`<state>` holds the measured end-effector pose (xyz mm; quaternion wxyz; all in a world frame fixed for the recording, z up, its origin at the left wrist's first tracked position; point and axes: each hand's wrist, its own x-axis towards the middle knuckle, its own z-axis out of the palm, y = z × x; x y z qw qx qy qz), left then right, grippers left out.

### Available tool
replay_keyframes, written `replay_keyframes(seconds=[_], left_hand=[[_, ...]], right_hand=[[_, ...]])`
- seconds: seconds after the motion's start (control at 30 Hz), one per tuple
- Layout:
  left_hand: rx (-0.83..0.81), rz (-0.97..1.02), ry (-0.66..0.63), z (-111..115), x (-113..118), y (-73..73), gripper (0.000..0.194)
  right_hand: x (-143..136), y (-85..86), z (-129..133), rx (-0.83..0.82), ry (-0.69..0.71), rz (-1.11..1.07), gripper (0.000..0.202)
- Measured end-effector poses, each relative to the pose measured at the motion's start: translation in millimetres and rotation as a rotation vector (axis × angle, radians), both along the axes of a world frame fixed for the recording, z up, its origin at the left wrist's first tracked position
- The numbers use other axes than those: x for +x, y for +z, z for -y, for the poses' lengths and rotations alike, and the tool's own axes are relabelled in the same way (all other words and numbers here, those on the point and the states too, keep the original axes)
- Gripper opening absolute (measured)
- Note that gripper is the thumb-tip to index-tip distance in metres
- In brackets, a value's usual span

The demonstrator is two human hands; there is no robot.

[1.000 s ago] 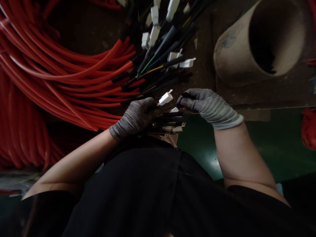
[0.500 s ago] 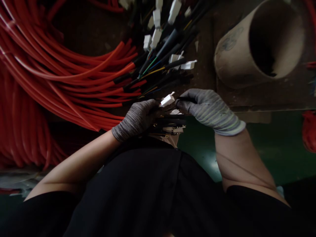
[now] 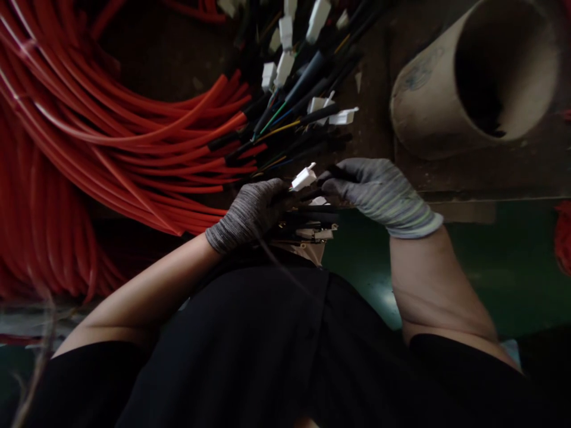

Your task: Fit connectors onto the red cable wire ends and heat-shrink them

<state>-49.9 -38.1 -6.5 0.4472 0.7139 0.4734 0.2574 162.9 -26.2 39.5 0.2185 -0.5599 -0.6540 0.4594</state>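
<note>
We have a small white connector (image 3: pixel 304 178) in front of us, blocky and pale against the dark, with a thin tab jutting from its upper end. It sits aslant, its tab end up and to the right, and a little of the thin wires (image 3: pixel 291 188) shows at its lower end.

The connector lies just beyond the fingertips of our gloved left hand (image 3: pixel 250 211) — between our two hands, near the front edge of the worktop (image 3: pixel 428 178). Our left fingers are closed round the wires behind it, so the white body stands clear of the grip. Our gloved right hand (image 3: pixel 372 191) is just to the right of the connector, thumb and forefinger drawn narrow; we cannot tell whether they pinch anything dark.

Beyond our left hand, red cables (image 3: pixel 147 139) run to dark ends with more white connectors (image 3: pixel 343 116) — a cardboard tube (image 3: pixel 423 89) rests farther right.
</note>
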Motion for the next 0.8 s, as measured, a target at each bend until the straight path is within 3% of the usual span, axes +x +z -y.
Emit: replay_keyframes(seconds=[0.07, 0.13, 0.2, 0.27, 0.33, 0.43, 0.57, 0.67, 0.73, 0.8], left_hand=[[-0.034, -0.052, -0.124, -6, -7, 3.7, 0.028], [0.041, -0.194, -0.255, -14, -17, 9.3, 0.044], [0.228, -0.459, -0.259, -23, -26, 15.1, 0.056], [0.373, -0.725, -0.209, -30, -32, 20.1, 0.052], [0.385, -0.887, -0.242, -33, -34, 24.6, 0.047], [0.296, -0.95, -0.374, -27, -34, 32.0, 0.049], [0.269, -0.988, -0.527, -4, -37, 34.5, 0.044], [0.339, -0.986, -0.576, 7, -39, 26.4, 0.045], [0.342, -0.917, -0.573, 5, -40, 20.0, 0.043], [0.265, -0.808, -0.453, -2, -42, 16.2, 0.039]], right_hand=[[3, -5.3, -1, 0.042, -0.088, -0.046, 0.024], [6, -11.7, -3, 0.124, -0.277, -0.118, 0.019], [8, -18.7, -7, 0.184, -0.513, -0.233, 0.014], [10, -25.1, -9, 0.145, -0.631, -0.341, 0.012], [8, -28.9, -6, 0.055, -0.614, -0.401, 0.01], [2, -29.5, 7, 0.023, -0.539, -0.409, 0.01], [-4, -30.1, 25, 0.116, -0.356, -0.329, 0.015], [-4, -34.2, 29, 0.238, -0.196, -0.095, 0.016], [0, -36.6, 31, 0.279, -0.182, 0.024, 0.018], [6, -38.0, 35, 0.279, -0.229, 0.015, 0.019]])
